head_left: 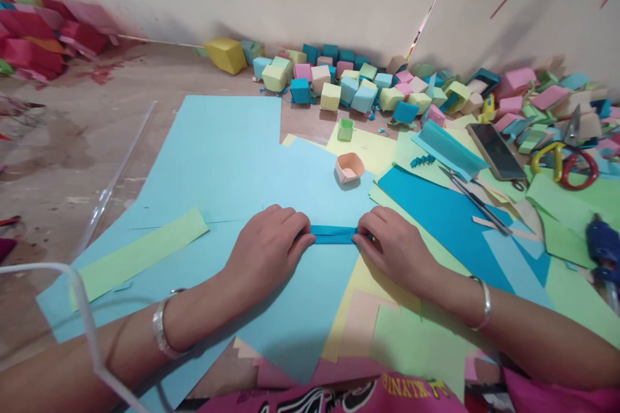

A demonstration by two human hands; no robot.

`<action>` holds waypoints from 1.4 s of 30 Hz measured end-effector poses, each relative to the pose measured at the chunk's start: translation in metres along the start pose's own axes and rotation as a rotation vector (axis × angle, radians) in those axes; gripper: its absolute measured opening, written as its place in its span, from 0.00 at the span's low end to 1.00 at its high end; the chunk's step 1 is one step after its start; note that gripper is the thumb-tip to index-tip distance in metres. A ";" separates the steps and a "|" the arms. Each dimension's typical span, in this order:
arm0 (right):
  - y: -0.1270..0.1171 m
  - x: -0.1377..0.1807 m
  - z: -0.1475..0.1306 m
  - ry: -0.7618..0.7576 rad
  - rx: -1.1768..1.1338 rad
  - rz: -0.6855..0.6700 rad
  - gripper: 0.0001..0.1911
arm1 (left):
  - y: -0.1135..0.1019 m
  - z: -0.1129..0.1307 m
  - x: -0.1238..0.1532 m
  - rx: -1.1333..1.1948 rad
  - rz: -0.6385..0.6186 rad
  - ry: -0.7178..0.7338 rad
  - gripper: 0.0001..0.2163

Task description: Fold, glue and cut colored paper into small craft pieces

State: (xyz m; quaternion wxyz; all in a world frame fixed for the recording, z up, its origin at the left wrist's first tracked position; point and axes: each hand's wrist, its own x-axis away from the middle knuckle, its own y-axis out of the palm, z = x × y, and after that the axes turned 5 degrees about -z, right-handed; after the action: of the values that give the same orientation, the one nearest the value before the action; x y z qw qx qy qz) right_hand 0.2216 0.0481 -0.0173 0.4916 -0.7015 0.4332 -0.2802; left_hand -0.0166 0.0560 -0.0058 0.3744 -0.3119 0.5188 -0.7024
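Observation:
A folded strip of dark blue paper [333, 235] is stretched level between my two hands, just above or on the light blue sheets [232, 148]. My left hand [274, 245] pinches its left end between thumb and fingers. At the other end, my right hand [390, 242] grips the strip in the same way. A lengthwise fold line shows along the middle of the strip. Beyond it stand a small open peach paper box [349, 168] and a smaller green one [345, 130]. To the left lies a pale green paper strip [140, 258].
Many small paper cubes [330, 97] line the wall. At right lie scissors [564, 161], a phone [496, 151], a silver pointed tool [477, 200], a blue glue gun [603, 245] and overlapping coloured sheets. A white cable [87, 316] crosses over my left forearm; red paper pieces [33, 58] are piled far left.

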 end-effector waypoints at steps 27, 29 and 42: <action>-0.013 0.027 -0.019 -0.381 0.552 -0.051 0.11 | -0.007 0.012 0.017 -0.314 0.092 0.383 0.10; -0.014 0.029 -0.018 -0.387 0.580 -0.077 0.11 | -0.003 0.011 0.017 -0.286 0.143 0.338 0.10; -0.014 0.020 -0.019 -0.415 0.532 0.050 0.14 | 0.006 -0.001 -0.009 -0.227 0.230 0.158 0.08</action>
State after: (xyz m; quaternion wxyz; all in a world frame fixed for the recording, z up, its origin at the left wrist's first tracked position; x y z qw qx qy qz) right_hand 0.2203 0.0242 0.0018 0.7418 -0.5800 0.2528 -0.2222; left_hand -0.0113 0.0628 -0.0124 0.3728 -0.2343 0.6548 -0.6142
